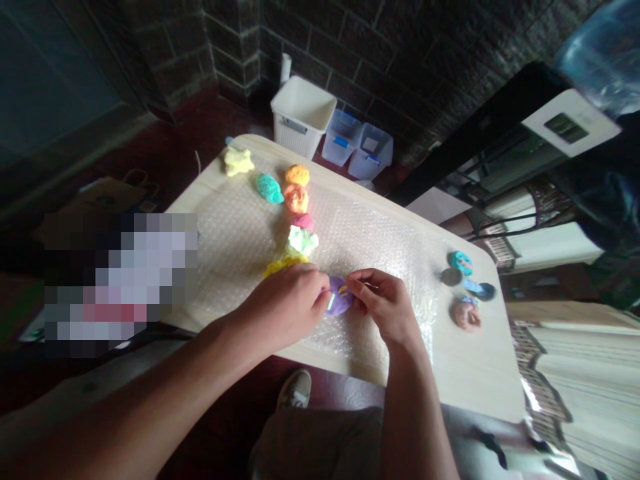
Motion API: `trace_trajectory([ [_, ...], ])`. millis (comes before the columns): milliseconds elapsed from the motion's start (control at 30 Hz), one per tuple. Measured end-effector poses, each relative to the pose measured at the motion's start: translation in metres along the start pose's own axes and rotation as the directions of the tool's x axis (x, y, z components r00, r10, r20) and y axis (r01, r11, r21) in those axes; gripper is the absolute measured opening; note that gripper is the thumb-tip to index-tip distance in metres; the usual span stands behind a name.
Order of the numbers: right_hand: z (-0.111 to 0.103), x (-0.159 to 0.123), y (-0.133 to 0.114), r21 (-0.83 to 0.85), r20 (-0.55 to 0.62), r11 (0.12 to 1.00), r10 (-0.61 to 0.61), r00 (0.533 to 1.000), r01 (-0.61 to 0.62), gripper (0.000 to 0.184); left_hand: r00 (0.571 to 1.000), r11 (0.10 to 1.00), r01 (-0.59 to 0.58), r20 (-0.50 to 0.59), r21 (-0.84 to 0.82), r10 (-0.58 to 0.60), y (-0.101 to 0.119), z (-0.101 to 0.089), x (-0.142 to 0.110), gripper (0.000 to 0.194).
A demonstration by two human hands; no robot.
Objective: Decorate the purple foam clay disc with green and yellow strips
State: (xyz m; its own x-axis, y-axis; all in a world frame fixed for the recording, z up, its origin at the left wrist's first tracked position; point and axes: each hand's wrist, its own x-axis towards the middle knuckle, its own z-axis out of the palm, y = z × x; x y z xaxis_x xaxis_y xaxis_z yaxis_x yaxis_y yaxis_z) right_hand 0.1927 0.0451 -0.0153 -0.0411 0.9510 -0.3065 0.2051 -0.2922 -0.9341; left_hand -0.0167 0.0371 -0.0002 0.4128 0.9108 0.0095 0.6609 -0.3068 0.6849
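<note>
My left hand (287,300) and my right hand (383,303) meet over a purple clay lump (339,297) with yellow and green strips on it. The left hand's fingers curl round its left side. The right hand pinches its right edge with thumb and forefinger. The lump rests on a sheet of bubble wrap (240,233) on a pale wooden table (480,373). Just behind the left hand lies a yellow clay piece (280,265).
A row of clay lumps runs away from me: white-green (301,240), pink (303,221), orange-pink (296,198), orange (297,175), teal (269,188), pale yellow (237,161). Small clay pieces (466,293) lie at the right. White bin (303,115) and clear boxes (357,143) stand beyond.
</note>
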Motion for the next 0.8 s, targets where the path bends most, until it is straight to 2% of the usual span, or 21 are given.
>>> trace_trajectory([
  [167,-0.004,0.0,0.001,0.011,-0.036,1.0,0.001,0.999,0.0,0.036,1.0,1.0,0.008,0.02,0.013,-0.008,0.002,-0.003,-0.001,0.025],
  [433,-0.009,-0.003,-0.005,-0.032,-0.102,0.997,-0.066,0.993,0.063,0.034,0.999,1.0,-0.018,0.033,-0.008,0.018,0.004,-0.007,-0.007,0.022],
  [667,-0.016,-0.014,-0.011,-0.256,-0.008,0.957,-0.14,0.99,0.134,0.029,0.999,0.999,-0.047,-0.011,0.007,0.047,0.004,-0.01,-0.008,0.019],
  [800,-0.013,-0.016,-0.015,-0.368,0.059,0.914,-0.16,0.985,0.17,0.019,1.0,0.998,-0.01,0.027,0.066,0.009,0.005,-0.008,-0.004,0.021],
])
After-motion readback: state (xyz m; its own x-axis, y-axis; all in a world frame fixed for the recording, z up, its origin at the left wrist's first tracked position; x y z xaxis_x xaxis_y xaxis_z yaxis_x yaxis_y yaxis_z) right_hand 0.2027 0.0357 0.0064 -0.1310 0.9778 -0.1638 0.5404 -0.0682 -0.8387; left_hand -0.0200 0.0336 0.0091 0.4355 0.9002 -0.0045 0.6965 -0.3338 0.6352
